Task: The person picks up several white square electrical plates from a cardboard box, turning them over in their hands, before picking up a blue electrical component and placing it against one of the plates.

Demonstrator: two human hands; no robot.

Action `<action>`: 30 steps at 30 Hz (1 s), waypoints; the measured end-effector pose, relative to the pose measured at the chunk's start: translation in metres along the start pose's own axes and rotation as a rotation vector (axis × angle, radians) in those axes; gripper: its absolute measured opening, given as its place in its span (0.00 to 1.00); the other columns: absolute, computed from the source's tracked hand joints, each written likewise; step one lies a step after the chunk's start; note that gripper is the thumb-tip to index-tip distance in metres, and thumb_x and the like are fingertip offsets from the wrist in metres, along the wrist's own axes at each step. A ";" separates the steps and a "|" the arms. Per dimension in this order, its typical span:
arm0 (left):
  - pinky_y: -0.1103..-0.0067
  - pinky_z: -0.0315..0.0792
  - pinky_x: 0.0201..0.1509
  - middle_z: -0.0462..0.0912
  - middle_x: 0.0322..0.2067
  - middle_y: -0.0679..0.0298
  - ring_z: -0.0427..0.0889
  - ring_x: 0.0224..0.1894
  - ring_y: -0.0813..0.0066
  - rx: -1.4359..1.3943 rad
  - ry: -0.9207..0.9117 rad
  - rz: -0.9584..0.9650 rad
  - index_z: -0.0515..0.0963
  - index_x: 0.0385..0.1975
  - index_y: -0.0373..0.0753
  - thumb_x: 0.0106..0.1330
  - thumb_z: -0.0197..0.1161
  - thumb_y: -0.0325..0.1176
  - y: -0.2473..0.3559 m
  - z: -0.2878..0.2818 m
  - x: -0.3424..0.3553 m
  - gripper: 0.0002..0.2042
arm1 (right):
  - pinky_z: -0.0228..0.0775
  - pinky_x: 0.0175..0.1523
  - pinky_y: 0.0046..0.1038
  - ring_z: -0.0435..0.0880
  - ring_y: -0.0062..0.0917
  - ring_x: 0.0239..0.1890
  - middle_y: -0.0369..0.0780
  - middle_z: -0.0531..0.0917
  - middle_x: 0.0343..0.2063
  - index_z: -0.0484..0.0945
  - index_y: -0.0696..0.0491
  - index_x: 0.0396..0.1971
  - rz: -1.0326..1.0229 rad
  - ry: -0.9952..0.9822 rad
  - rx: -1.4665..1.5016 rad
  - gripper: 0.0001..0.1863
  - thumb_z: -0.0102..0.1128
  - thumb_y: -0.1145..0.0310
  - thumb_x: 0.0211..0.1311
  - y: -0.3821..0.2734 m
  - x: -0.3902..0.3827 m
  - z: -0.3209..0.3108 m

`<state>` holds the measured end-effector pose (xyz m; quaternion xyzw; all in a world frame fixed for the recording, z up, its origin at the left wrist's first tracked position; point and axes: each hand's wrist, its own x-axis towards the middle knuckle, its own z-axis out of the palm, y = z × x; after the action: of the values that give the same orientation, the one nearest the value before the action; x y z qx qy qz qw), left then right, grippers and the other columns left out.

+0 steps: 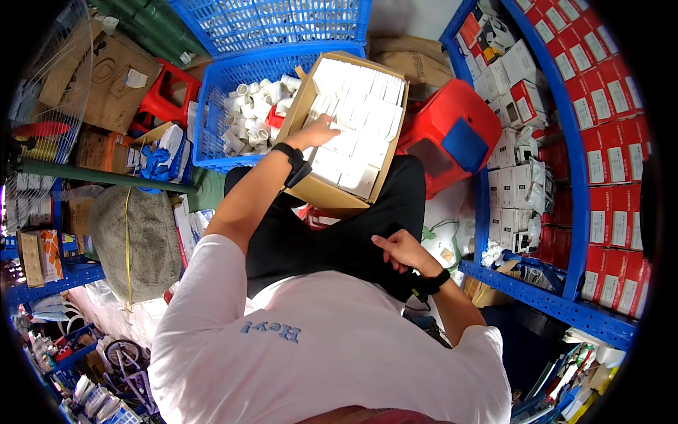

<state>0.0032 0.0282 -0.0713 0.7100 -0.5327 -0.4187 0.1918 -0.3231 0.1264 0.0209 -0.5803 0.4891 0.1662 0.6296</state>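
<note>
Blue shelving (580, 219); carton (321, 196) of white pieces (357, 120)

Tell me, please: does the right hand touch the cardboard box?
Apart. The head view shows black trousers plainly visible between the right hand and the cardboard box.

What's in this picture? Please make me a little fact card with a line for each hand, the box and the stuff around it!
Left hand: on or just above small white rectangular packs
Right hand: loosely curled over black trousers, nothing visible in it
Box: open brown cardboard box holding those packs
Left of box: blue plastic basket of white tubular fittings
Right of box: red plastic stool
Far right: blue metal shelf with red-and-white boxes
</note>
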 end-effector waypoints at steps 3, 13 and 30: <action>0.73 0.63 0.56 0.69 0.51 0.41 0.69 0.54 0.54 -0.014 -0.091 -0.027 0.55 0.57 0.25 0.58 0.58 0.40 0.005 0.004 -0.010 0.33 | 0.60 0.10 0.20 0.69 0.21 0.04 0.37 0.69 0.03 0.72 0.60 0.10 0.019 -0.004 0.002 0.32 0.50 0.45 0.60 0.004 0.001 0.001; 0.75 0.73 0.40 0.74 0.40 0.51 0.76 0.38 0.67 -0.196 0.059 0.047 0.63 0.46 0.32 0.56 0.59 0.28 0.013 -0.005 -0.021 0.19 | 0.61 0.10 0.21 0.70 0.22 0.05 0.38 0.70 0.04 0.73 0.59 0.10 -0.012 0.044 0.039 0.32 0.49 0.45 0.60 0.012 -0.001 0.002; 0.79 0.76 0.35 0.72 0.37 0.64 0.75 0.37 0.76 -0.588 0.274 0.209 0.61 0.46 0.38 0.59 0.57 0.22 0.016 -0.035 -0.141 0.16 | 0.69 0.30 0.18 0.77 0.18 0.27 0.39 0.77 0.30 0.70 0.59 0.41 -0.653 0.114 0.051 0.20 0.61 0.59 0.56 -0.002 -0.013 0.007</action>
<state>0.0097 0.1454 0.0150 0.6154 -0.4283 -0.4333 0.5001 -0.3245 0.1368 0.0321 -0.6987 0.3158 -0.0896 0.6357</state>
